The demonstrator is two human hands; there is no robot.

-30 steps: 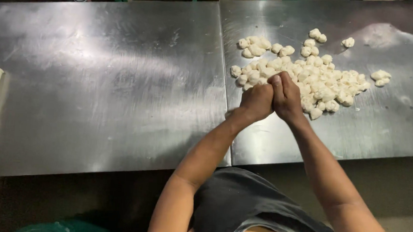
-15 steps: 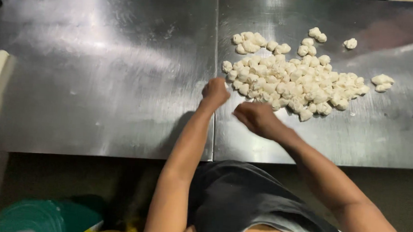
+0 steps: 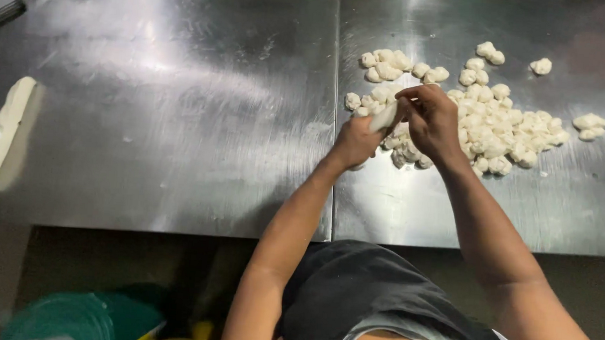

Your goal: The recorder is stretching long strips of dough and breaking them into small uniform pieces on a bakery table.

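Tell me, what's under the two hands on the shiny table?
Small white dough lumps lie piled under the right hand and left hand, which pinch one dough piece. The lumps directly beneath are covered.

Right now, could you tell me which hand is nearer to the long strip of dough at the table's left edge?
Left. The left hand sits on the strip's side of the dough pile; the right hand is farther away, over the pile.

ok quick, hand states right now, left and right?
Left hand: closed on the dough piece.
Right hand: fingers pinching the same dough piece's other end, over the dough pile.
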